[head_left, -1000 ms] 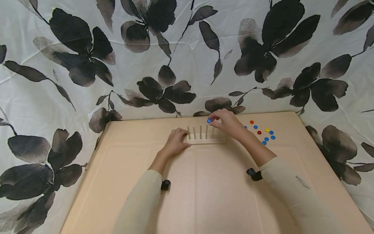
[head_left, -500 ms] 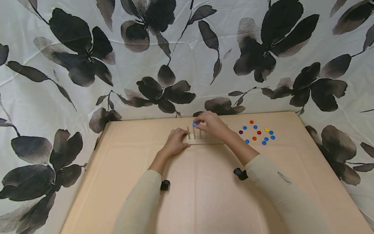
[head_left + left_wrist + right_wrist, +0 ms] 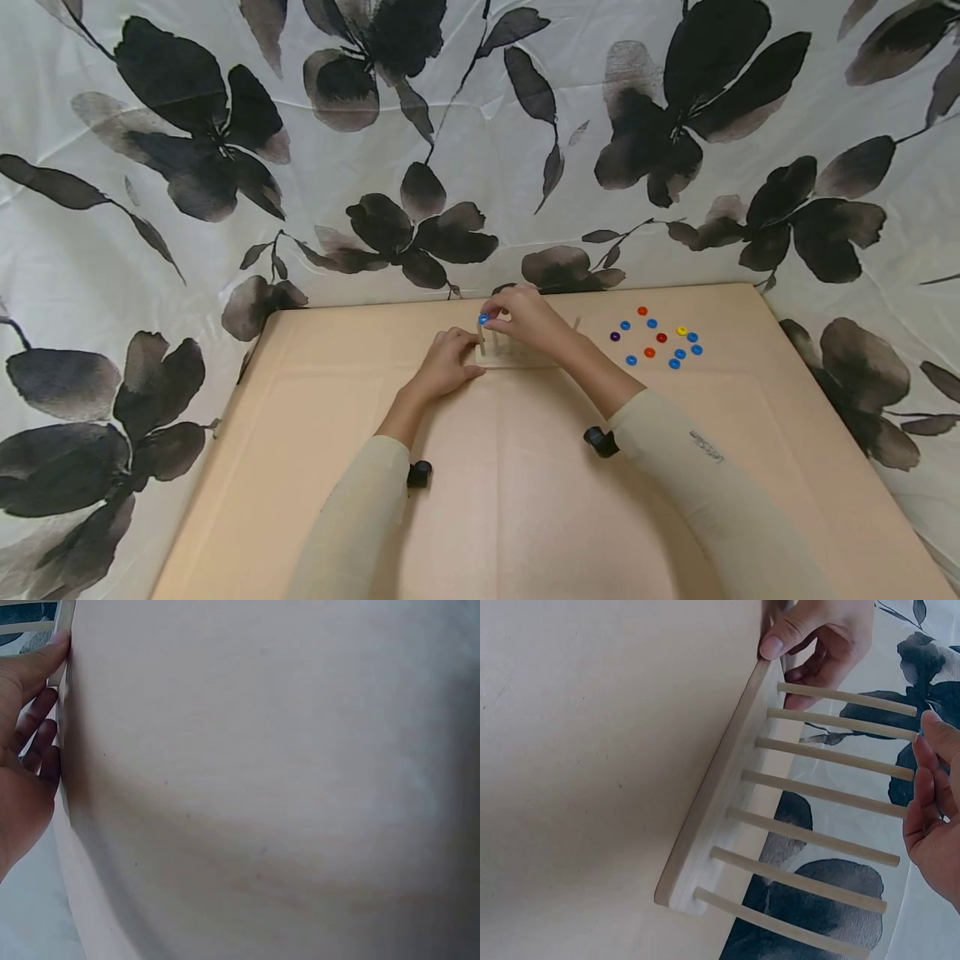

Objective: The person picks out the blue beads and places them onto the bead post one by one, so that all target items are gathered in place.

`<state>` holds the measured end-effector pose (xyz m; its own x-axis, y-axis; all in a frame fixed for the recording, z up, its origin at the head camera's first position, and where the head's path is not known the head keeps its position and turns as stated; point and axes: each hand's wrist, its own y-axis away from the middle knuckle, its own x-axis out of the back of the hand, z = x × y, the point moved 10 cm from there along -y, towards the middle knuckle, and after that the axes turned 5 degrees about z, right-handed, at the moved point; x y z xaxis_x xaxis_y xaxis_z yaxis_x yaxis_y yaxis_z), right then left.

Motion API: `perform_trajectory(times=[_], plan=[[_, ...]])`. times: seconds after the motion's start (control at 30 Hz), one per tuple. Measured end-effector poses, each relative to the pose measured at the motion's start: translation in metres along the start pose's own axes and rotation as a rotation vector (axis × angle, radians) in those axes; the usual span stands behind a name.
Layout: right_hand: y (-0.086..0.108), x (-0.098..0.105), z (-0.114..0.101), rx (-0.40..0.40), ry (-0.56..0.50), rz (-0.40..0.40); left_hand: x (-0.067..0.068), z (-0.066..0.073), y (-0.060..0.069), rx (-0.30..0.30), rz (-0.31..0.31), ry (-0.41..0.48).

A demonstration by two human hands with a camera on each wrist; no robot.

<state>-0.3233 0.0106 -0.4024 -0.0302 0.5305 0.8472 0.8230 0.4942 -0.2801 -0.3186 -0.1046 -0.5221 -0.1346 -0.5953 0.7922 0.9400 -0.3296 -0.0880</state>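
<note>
A pale wooden base with several upright pegs (image 3: pixel 517 358) (image 3: pixel 720 795) stands near the table's back edge. My left hand (image 3: pixel 444 363) (image 3: pixel 26 727) (image 3: pixel 829 641) grips the base's left end, thumb on the near side. Above the left-end pegs, my right hand (image 3: pixel 525 317) (image 3: pixel 941 802) pinches a blue ring (image 3: pixel 483 318) between thumb and fingertips. In the right wrist view the fingers are beside the peg tips, and the ring is almost wholly hidden by them. The pegs seen there carry no rings.
Right of the base, several loose rings lie scattered on the table (image 3: pixel 495 467): blue ones (image 3: pixel 632 360), red or orange ones (image 3: pixel 649 352), a yellow one (image 3: pixel 681 331) and a dark purple one (image 3: pixel 615 336). A floral cloth (image 3: pixel 300 167) hangs behind the table.
My right hand has moved left along the pegs with the blue ring, from the base's right part to its left end. My left hand has stayed on the base.
</note>
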Motion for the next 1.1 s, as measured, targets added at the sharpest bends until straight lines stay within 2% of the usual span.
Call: perform_trajectory(times=[0.17, 0.4, 0.9, 1.1], plan=[[-0.003, -0.006, -0.002, -0.017, -0.001, -0.024, 0.0, -0.001, 0.0, 0.008, -0.013, 0.007], [-0.005, -0.009, -0.005, 0.006, 0.036, -0.038, 0.001, 0.0, -0.001, 0.013, -0.015, -0.005], [-0.003, -0.015, -0.005, 0.002, 0.089, -0.058, 0.002, 0.003, -0.001, 0.005, 0.009, -0.008], [-0.004, -0.014, -0.005, 0.008, 0.102, -0.058, 0.002, 0.002, 0.0, 0.032, -0.008, 0.0]])
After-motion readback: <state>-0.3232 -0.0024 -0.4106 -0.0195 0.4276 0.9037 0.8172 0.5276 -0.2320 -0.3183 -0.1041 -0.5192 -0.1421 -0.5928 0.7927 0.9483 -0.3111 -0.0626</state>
